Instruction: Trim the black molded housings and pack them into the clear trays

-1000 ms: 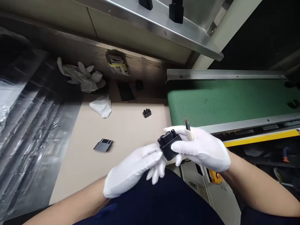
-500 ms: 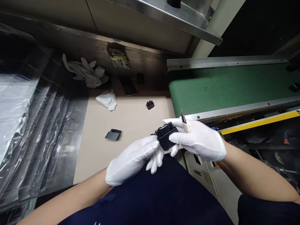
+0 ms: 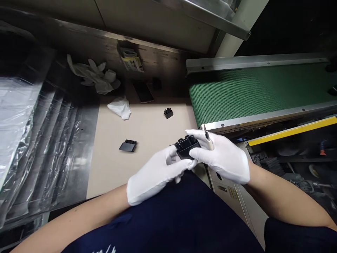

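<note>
Housing (image 3: 186, 147), black with rounded posts, sits between both gloved hands off the table's (image 3: 107, 168) near right: right hand (image 3: 222, 158) grip closed on it, white-handled blade (image 3: 209, 140) also tucked in the fingers; left hand (image 3: 158, 172) grip closed around its near left side. Smaller posted black part (image 3: 168, 113) on table, far right; flat black piece (image 3: 128, 146) nearer, left; white cloth (image 3: 120, 107) far left. Green conveyor belt (image 3: 250, 93) runs along far right.

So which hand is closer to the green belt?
Right. The right hand is just this side of the green belt; the left hand is farther off to the left.
</note>
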A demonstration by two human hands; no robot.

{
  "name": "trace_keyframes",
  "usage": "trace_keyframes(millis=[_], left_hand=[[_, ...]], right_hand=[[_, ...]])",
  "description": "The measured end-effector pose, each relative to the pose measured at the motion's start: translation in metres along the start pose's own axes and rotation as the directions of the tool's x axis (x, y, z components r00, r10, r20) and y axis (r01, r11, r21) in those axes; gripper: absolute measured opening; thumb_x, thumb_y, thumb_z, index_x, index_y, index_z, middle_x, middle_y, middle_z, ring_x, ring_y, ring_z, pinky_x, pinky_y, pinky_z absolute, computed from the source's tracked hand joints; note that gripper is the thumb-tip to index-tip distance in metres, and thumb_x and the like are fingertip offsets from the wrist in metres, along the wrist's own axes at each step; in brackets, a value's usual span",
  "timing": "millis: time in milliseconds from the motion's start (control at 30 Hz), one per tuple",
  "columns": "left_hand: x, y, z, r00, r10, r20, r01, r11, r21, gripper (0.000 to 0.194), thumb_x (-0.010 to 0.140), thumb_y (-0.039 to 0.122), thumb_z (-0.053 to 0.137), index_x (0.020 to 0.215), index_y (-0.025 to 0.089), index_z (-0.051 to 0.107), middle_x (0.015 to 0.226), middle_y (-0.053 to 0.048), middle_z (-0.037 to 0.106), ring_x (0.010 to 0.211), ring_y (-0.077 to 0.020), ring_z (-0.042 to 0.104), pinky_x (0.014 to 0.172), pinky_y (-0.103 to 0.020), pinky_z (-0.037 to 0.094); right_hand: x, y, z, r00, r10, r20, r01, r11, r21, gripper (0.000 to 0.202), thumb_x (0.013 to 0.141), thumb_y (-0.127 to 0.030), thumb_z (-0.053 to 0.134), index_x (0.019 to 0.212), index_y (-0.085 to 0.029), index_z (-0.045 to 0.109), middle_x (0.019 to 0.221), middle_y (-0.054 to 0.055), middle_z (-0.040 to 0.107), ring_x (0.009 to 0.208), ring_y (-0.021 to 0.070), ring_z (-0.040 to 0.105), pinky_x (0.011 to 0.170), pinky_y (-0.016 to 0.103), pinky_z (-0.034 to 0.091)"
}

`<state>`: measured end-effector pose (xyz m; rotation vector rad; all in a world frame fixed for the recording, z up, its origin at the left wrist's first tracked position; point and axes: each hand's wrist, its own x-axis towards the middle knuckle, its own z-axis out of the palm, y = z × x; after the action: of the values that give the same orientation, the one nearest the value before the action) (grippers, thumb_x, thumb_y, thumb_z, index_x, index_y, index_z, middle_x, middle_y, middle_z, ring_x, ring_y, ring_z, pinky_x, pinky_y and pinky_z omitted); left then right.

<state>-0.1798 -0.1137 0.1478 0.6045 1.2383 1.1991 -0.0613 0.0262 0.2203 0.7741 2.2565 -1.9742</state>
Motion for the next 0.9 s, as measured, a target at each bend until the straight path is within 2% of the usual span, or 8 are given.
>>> trace_keyframes(millis=[133, 267, 400, 500, 567, 733, 800, 900], left_hand=[[0.002, 0.002, 0.008, 0.998, 0.055, 0.005, -0.055, 0.998, 0.009, 0.044, 0.084, 0.038, 0.075, 0.122, 0.024, 0.059, 0.101, -0.003, 0.065, 0.076, -0.0151, 0.054, 0.06, -0.026, 0.046], [0.001, 0.001, 0.009, 0.996, 0.081, 0.024, -0.082, 0.997, 0.016, 0.043, 0.085, 0.036, 0.074, 0.125, 0.026, 0.059, 0.102, -0.003, 0.065, 0.075, -0.0156, 0.053, 0.059, -0.026, 0.045], [-0.003, -0.001, 0.006, 0.999, 0.032, 0.035, -0.033, 0.999, 0.008, 0.042, 0.086, 0.042, 0.073, 0.121, 0.024, 0.059, 0.103, -0.004, 0.064, 0.077, -0.0159, 0.054, 0.063, -0.029, 0.047], [-0.003, -0.003, 0.002, 0.998, 0.028, 0.061, -0.027, 0.999, -0.018, 0.04, 0.085, 0.047, 0.071, 0.113, 0.021, 0.059, 0.095, -0.003, 0.06, 0.07, -0.0143, 0.052, 0.063, -0.032, 0.048], [-0.002, -0.003, 0.002, 0.997, 0.033, 0.071, -0.033, 0.999, -0.002, 0.04, 0.085, 0.049, 0.071, 0.108, 0.019, 0.059, 0.09, -0.002, 0.059, 0.067, -0.0137, 0.052, 0.062, -0.031, 0.048], [0.002, -0.005, 0.005, 0.991, 0.116, 0.066, -0.118, 0.993, 0.021, 0.039, 0.091, 0.052, 0.061, 0.11, 0.018, 0.058, 0.081, 0.001, 0.055, 0.059, -0.0101, 0.044, 0.054, -0.026, 0.043], [0.002, -0.004, 0.005, 0.995, 0.093, 0.043, -0.096, 0.994, 0.06, 0.04, 0.09, 0.05, 0.063, 0.114, 0.018, 0.058, 0.082, 0.001, 0.056, 0.06, -0.0105, 0.046, 0.054, -0.026, 0.044], [0.001, -0.003, 0.004, 0.997, 0.066, 0.051, -0.069, 0.995, 0.077, 0.047, 0.088, 0.049, 0.067, 0.123, 0.019, 0.056, 0.087, -0.001, 0.057, 0.067, -0.0124, 0.048, 0.057, -0.027, 0.047]], right_hand=[[0.0, 0.003, 0.001, 1.0, 0.022, -0.002, -0.022, 0.999, 0.04, 0.027, 0.083, -0.009, 0.058, 0.105, -0.021, 0.07, 0.092, -0.001, 0.074, 0.096, 0.0169, 0.071, 0.09, 0.03, 0.058], [-0.001, 0.004, 0.001, 1.0, 0.024, -0.012, -0.023, 0.999, 0.048, 0.027, 0.084, -0.01, 0.06, 0.108, -0.02, 0.07, 0.102, 0.0, 0.075, 0.103, 0.0171, 0.07, 0.094, 0.031, 0.056], [-0.003, 0.008, 0.0, 0.999, 0.032, -0.005, -0.031, 0.994, 0.108, 0.03, 0.084, -0.011, 0.061, 0.112, -0.02, 0.069, 0.098, 0.0, 0.075, 0.089, 0.0148, 0.073, 0.091, 0.03, 0.057], [-0.004, 0.012, 0.0, 0.998, 0.058, 0.024, -0.061, 0.98, 0.191, 0.037, 0.084, -0.012, 0.061, 0.118, -0.023, 0.067, 0.103, -0.001, 0.076, 0.077, 0.0139, 0.074, 0.084, 0.03, 0.06], [-0.005, 0.015, 0.002, 0.999, 0.051, 0.015, -0.053, 0.979, 0.195, 0.041, 0.083, -0.012, 0.062, 0.122, -0.024, 0.066, 0.108, 0.0, 0.076, 0.085, 0.0161, 0.075, 0.086, 0.032, 0.061], [-0.005, 0.018, 0.008, 0.992, 0.046, -0.12, -0.039, 0.998, 0.055, 0.042, 0.084, -0.014, 0.066, 0.125, -0.023, 0.065, 0.121, 0.004, 0.073, 0.119, 0.0223, 0.067, 0.107, 0.039, 0.052], [-0.005, 0.018, 0.009, 0.991, 0.047, -0.123, -0.038, 0.997, 0.071, 0.038, 0.084, -0.014, 0.067, 0.121, -0.022, 0.066, 0.122, 0.005, 0.072, 0.122, 0.023, 0.065, 0.108, 0.04, 0.051], [-0.003, 0.019, 0.007, 0.997, 0.059, -0.047, -0.049, 0.981, 0.188, 0.03, 0.084, -0.013, 0.065, 0.113, -0.021, 0.068, 0.116, 0.004, 0.074, 0.115, 0.0214, 0.067, 0.102, 0.037, 0.053]])
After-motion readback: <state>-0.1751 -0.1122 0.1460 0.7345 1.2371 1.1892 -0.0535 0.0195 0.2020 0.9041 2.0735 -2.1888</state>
